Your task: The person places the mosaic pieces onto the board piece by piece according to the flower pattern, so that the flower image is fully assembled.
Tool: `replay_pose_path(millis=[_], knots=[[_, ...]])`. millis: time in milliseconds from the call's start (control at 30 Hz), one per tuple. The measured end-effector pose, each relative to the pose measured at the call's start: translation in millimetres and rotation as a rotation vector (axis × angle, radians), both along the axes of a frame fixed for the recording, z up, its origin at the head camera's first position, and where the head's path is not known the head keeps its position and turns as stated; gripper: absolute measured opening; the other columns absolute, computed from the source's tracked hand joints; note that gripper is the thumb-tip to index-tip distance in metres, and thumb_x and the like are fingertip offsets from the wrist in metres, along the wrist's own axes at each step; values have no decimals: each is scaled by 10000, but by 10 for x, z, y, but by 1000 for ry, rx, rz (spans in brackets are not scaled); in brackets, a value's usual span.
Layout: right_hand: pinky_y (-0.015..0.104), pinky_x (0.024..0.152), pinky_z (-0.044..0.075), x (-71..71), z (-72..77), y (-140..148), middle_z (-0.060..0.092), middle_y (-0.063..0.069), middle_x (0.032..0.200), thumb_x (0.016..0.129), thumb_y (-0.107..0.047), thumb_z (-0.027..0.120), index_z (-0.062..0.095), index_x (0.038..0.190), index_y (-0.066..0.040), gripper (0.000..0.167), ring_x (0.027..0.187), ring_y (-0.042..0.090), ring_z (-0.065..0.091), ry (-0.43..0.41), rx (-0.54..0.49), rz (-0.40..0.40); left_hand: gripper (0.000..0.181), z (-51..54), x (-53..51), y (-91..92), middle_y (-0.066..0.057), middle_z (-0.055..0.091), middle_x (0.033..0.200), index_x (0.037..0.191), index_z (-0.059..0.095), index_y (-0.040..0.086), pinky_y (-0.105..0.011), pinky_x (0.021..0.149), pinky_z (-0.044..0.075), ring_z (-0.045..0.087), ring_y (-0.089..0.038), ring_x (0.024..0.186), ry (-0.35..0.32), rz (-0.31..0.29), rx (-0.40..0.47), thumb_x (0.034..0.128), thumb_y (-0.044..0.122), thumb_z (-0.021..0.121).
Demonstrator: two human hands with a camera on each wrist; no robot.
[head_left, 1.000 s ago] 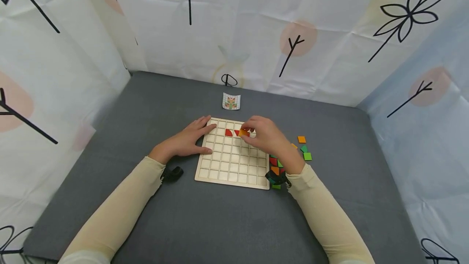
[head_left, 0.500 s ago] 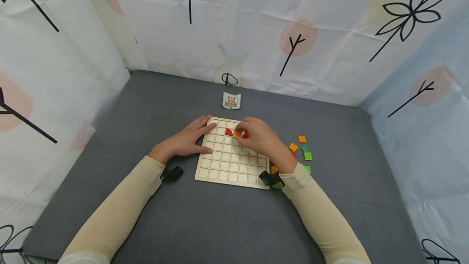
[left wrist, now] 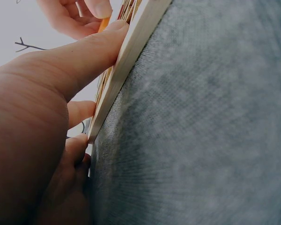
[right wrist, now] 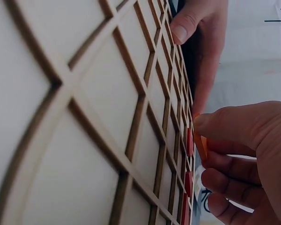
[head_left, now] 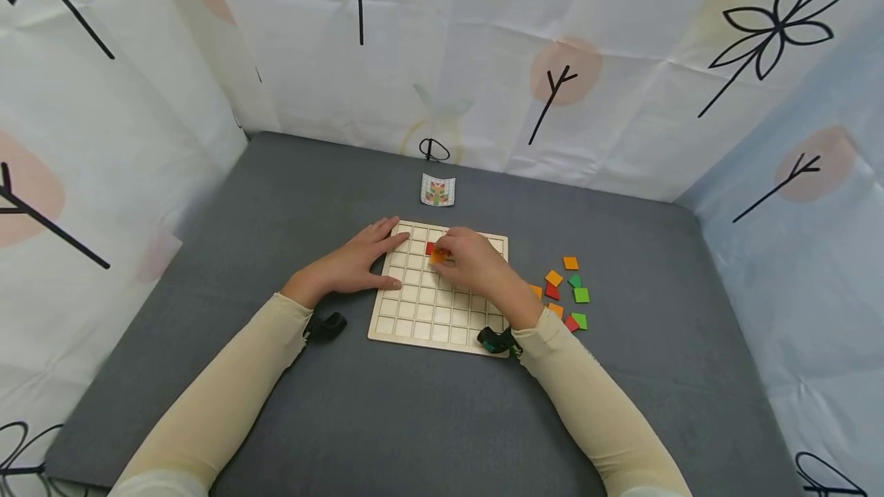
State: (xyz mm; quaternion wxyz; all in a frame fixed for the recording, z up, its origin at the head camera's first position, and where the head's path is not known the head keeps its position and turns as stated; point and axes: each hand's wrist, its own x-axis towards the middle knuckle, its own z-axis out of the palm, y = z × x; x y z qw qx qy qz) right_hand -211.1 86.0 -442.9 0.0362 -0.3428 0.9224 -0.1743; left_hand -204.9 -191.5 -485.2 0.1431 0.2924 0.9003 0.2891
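A pale wooden grid board (head_left: pixel 433 315) lies on the grey table, divided into small square cells. At its left edge my left hand (head_left: pixel 348 261) rests with the fingers spread, the thumb and fingertips touching the rim. Over the upper part of the board, my right hand (head_left: pixel 473 263) pinches an orange tile (head_left: pixel 438 258) between thumb and fingers. In the right wrist view the tile (right wrist: pixel 201 144) is tilted, close to a red tile (right wrist: pixel 190 142) set in the grid. Another red tile (right wrist: pixel 188 183) sits nearer in the same view. My right hand hides part of the upper rows.
Loose orange, red and green tiles lie right of the board, among them an orange tile (head_left: pixel 570 262) and a green tile (head_left: pixel 582 295). Behind the board lies a small pattern card (head_left: pixel 438 190). Printed fabric walls (head_left: pixel 483 121) surround the table.
My right hand has moved left across the board with the orange tile, toward the leftmost red tile. More loose tiles show at the right. My left hand has stayed on the board's edge.
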Motion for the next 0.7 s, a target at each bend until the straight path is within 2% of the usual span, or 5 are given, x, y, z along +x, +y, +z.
replay_pose_path(millis=[267,500,700], knots=[[376,841,571,33,-60,-69,712,66,1057,992,-172,823,808,1103,-48,167,918,223,662,10,4,4,964,-52,-5,-14,-146,36,1815,1745,264,133,-658,1280,119,0,-394,1657,23,0,0,1008,470,787],[387,889,573,32,-75,-82,735,74,1113,1004,-191,814,809,1151,-55,201,980,233,685,-20,18,10,973,-45,8,-13,-146,25,1815,1746,254,131,-661,1280,111,-11,-395,1656,5,-5,-4,1007,469,789],[381,866,570,33,-53,-82,728,65,1075,1002,-160,808,816,1129,-50,169,940,224,679,-13,16,5,969,-24,3,-13,-135,31,1817,1747,259,142,-659,1280,122,-1,-391,1657,8,4,1,1005,466,792]])
